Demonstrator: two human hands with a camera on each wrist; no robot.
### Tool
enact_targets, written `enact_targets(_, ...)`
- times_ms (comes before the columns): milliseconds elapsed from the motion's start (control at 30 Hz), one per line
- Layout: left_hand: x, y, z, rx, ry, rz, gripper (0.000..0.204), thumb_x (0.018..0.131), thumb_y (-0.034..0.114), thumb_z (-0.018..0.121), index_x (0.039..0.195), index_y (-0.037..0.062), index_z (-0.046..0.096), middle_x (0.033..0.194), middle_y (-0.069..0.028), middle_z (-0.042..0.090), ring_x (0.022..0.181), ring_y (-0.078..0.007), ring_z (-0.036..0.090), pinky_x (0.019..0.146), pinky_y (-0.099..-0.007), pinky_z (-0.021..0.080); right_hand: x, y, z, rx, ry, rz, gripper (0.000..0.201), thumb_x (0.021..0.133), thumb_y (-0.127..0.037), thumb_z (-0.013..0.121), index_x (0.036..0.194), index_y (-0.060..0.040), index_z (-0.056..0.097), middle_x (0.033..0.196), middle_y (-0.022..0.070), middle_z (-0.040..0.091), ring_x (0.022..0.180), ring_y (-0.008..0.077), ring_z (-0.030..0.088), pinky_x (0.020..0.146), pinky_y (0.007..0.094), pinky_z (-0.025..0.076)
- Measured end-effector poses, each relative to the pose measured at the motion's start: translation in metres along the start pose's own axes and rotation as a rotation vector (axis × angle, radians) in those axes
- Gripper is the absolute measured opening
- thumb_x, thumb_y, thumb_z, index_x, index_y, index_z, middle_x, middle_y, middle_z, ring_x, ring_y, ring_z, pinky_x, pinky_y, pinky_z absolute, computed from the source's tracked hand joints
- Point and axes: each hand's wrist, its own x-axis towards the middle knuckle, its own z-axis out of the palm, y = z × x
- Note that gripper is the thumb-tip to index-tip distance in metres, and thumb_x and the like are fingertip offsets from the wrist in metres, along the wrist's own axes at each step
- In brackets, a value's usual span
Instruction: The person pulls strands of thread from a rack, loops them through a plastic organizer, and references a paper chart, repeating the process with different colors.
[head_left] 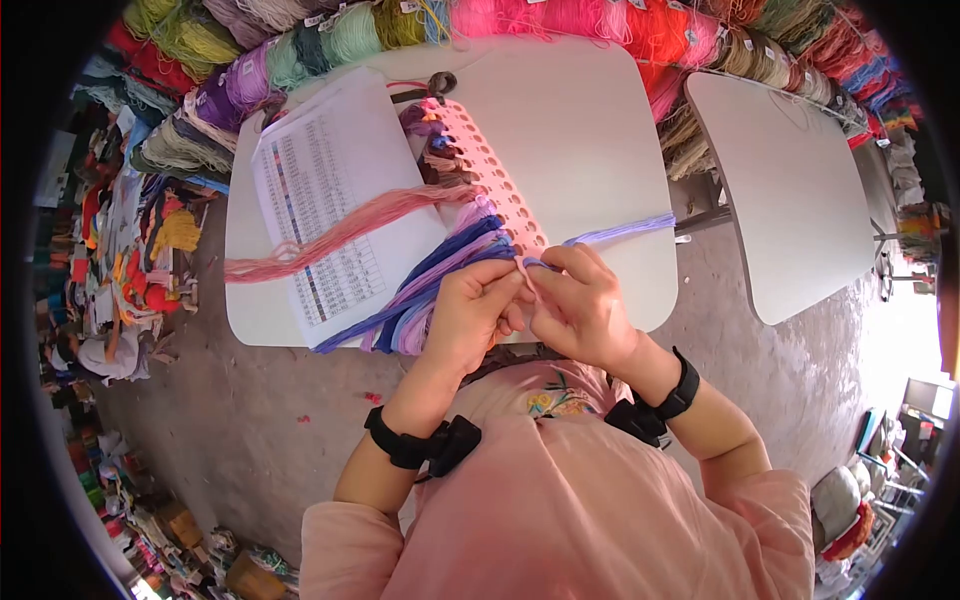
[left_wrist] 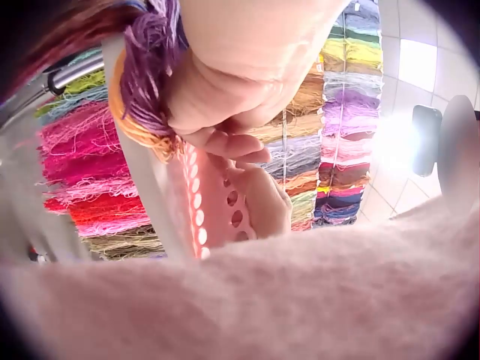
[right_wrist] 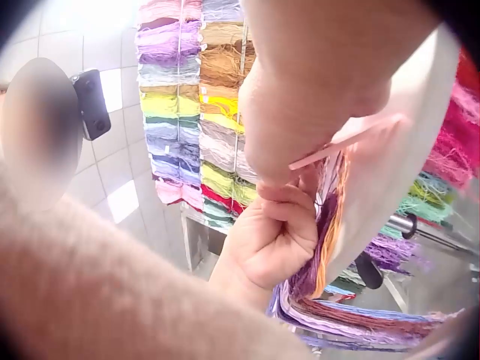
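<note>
A pink thread board (head_left: 490,170) with rows of round holes lies slantwise on the white table, hanks of floss looped along its left side. At the near end, my left hand (head_left: 475,310) pinches the board's tip between thumb and forefinger. Close beside it, my right hand (head_left: 585,305) holds a lavender-blue hank of floss (head_left: 630,230) with curled fingers; its tail stretches right across the table. Blue and lilac hanks (head_left: 420,285) fan out under the left hand. In the left wrist view, the board's holes (left_wrist: 196,202) show below the fingers. The fingertips' exact grip is partly hidden.
A printed colour chart (head_left: 325,210) lies on the table's left, a dusty-pink hank (head_left: 350,230) across it. A second white table (head_left: 785,190) stands to the right. Bundles of coloured yarn (head_left: 350,35) line the far edge. Each wrist wears a strapped black camera.
</note>
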Motion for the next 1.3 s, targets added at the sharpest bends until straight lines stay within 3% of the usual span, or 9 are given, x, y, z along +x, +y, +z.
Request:
enact_targets(400,0.006,-0.005,0.008,-0.011,0.221,0.028,0.009,0.075,0.004,0.055,0.077,-0.0042,0.057,0.059,-0.0068,0.055,0.042,-0.0049,0.043,0.034,-0.0159,0.028,0.003,0.017,0.003,0.161,-0.031,0.06,0.034,0.054,-0.005,0.058,0.087,0.0006,0.055,0.083,0.0134,0.051,0.065,0.0251,0.053,0.056,0.0305,0.045)
enact_targets(500,-0.013,0.005,-0.021,-0.341,0.254,0.053,0.01,0.074,0.004,0.056,0.077,-0.0047,0.056,0.06,-0.0076,0.054,0.04,-0.0052,0.041,0.034,-0.0159,0.027,-0.001,0.021,0.007,0.166,-0.045,0.072,0.035,0.053,-0.004,0.059,0.088,0.0007,0.055,0.084,0.0134,0.049,0.064,0.0242,0.052,0.055,0.0299,0.045)
enact_targets(733,-0.016,0.004,-0.021,-0.129,0.282,-0.079,0.015,0.077,0.012,0.058,0.078,-0.0028,0.057,0.061,-0.0056,0.054,0.04,-0.0052,0.04,0.036,-0.0161,0.028,-0.001,0.025,0.012,0.185,-0.063,0.035,0.037,0.054,-0.002,0.059,0.09,0.0014,0.054,0.086,0.0138,0.048,0.067,0.0235,0.051,0.055,0.0293,0.044)
enact_targets(867,-0.024,0.006,-0.019,-0.155,0.266,-0.033,0.019,0.081,0.017,0.054,0.086,-0.001,0.057,0.063,-0.0037,0.053,0.046,-0.0046,0.043,0.04,-0.0157,0.031,0.0,0.026,0.012,0.186,-0.113,0.023,0.032,0.058,0.001,0.056,0.09,0.0019,0.053,0.084,0.014,0.048,0.067,0.024,0.051,0.056,0.0301,0.044)
enact_targets(1000,-0.039,0.011,-0.022,-0.485,-0.114,-0.018,0.03,0.085,0.016,0.045,0.108,-0.0024,0.048,0.072,-0.0053,0.055,0.047,-0.0054,0.043,0.042,-0.0178,0.033,0.0,0.034,0.017,0.096,-0.136,-0.077,0.025,0.063,0.005,0.05,0.088,0.0023,0.05,0.078,0.0136,0.049,0.066,0.0232,0.051,0.054,0.0294,0.042)
enact_targets(1033,-0.04,0.024,-0.008,-0.369,0.011,-0.025,0.032,0.085,0.018,0.043,0.111,-0.0011,0.046,0.066,-0.0032,0.053,0.039,-0.0037,0.036,0.035,-0.0181,0.027,0.0,0.03,0.017,0.154,-0.137,0.013,0.024,0.064,0.005,0.048,0.088,0.0021,0.049,0.076,0.0134,0.049,0.065,0.0226,0.051,0.055,0.029,0.042)
enact_targets(1167,-0.014,0.011,0.004,0.265,-0.079,-0.044,0.034,0.084,0.012,0.044,0.116,0.0027,0.041,0.061,-0.0068,0.055,0.037,-0.0089,0.048,0.035,-0.0192,0.037,-0.009,0.029,0.014,0.449,-0.139,0.277,0.022,0.066,0.005,0.046,0.087,0.0011,0.047,0.077,0.0142,0.049,0.064,0.0224,0.05,0.058,0.0294,0.04)
enact_targets(1267,-0.014,0.0,-0.004,0.717,0.068,0.24,0.016,0.083,0.013,0.048,0.091,0.0002,0.053,0.063,-0.0074,0.057,0.046,-0.0114,0.055,0.042,-0.0212,0.042,0.008,0.016,0.013,0.165,-0.211,0.036,0.025,0.062,0.003,0.05,0.087,0.0009,0.047,0.078,0.0145,0.048,0.067,0.0253,0.048,0.06,0.0321,0.04)
enact_targets(1300,-0.021,0.006,-0.011,0.596,0.099,0.132,0.016,0.083,0.015,0.048,0.084,0.0001,0.053,0.061,-0.0064,0.056,0.049,-0.0109,0.055,0.043,-0.0221,0.042,0.01,0.014,0.017,0.09,-0.243,0.035,0.03,0.059,-0.001,0.053,0.089,0.0006,0.048,0.079,0.0148,0.047,0.07,0.0282,0.047,0.061,0.0346,0.04)
